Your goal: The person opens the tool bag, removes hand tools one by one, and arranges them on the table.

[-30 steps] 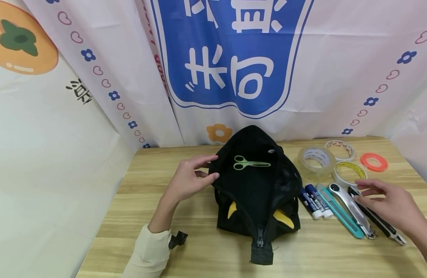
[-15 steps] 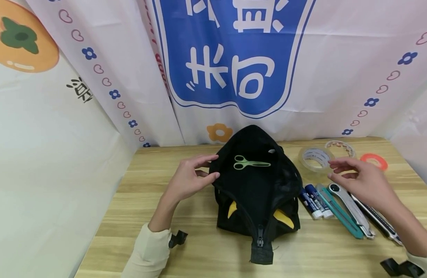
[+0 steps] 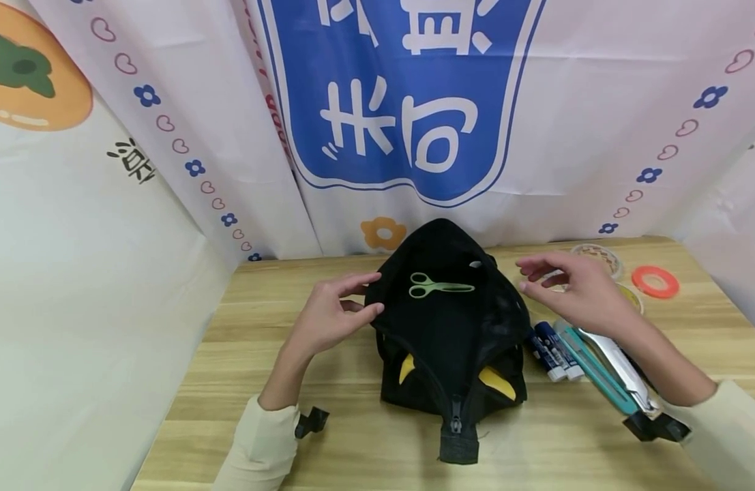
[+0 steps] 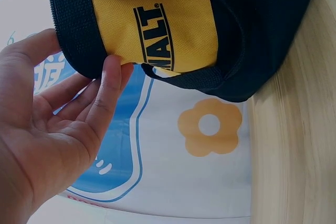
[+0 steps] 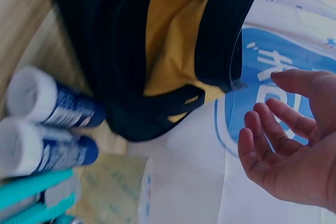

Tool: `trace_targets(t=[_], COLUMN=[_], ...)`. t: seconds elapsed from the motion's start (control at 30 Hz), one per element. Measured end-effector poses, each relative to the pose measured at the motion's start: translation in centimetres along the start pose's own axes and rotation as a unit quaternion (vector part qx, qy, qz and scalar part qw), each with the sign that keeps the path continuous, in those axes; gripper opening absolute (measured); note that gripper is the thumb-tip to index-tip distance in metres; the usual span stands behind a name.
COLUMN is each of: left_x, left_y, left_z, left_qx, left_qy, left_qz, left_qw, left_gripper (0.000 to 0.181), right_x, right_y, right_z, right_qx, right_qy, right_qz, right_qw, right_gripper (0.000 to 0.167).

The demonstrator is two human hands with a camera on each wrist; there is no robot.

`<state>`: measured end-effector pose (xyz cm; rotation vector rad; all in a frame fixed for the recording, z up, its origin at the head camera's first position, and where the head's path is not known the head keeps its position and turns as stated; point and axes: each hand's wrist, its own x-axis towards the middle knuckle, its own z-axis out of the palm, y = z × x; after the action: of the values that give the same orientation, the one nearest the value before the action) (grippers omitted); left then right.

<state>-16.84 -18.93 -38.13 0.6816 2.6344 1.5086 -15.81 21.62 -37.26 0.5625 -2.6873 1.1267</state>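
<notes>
A black and yellow tool bag (image 3: 451,341) stands unzipped at mid-table, with green scissors (image 3: 441,286) lying inside it. My left hand (image 3: 331,314) pinches the left edge of its opening; in the left wrist view the thumb and fingers (image 4: 107,90) lie on either side of the black rim. My right hand (image 3: 573,286) hovers just right of the bag with loosely curved fingers, holding nothing. In the right wrist view a gap separates that hand from the bag's edge (image 5: 220,51). The right hand partly hides a roll of clear tape (image 5: 113,187).
Two blue glue sticks (image 3: 555,348), a teal utility knife (image 3: 598,372) and a silver utility knife (image 3: 623,368) lie right of the bag. A red tape roll (image 3: 655,281) and another tape roll (image 3: 598,256) sit behind them. A patterned curtain (image 3: 537,204) hangs along the back.
My right hand has moved left from above the knives, past the tape rolls, to beside the bag. The left hand has kept its place on the bag's edge.
</notes>
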Motion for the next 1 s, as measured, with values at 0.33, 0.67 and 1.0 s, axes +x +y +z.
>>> trace_targets(t=[0.33, 0.67, 1.0], left_x=[0.0, 0.1, 0.1], left_y=[-0.2, -0.1, -0.1], left_z=[-0.1, 0.0, -0.1], left_qx=[0.000, 0.001, -0.006], left_qy=[-0.002, -0.001, -0.001], left_qz=[0.002, 0.005, 0.007], left_qw=[1.0000, 1.0000, 1.0000], left_gripper=[0.049, 0.049, 0.048], right_x=[1.8, 3.1, 5.6], right_y=[-2.2, -3.8, -5.3], right_z=[1.0, 2.2, 5.0], right_qx=[0.006, 0.001, -0.022], right_qy=[-0.035, -0.063, -0.138], right_qz=[-0.003, -0.028, -0.074], right_qw=[0.9994, 0.9976, 0.9874], right_gripper=[0.031, 0.035, 0.040])
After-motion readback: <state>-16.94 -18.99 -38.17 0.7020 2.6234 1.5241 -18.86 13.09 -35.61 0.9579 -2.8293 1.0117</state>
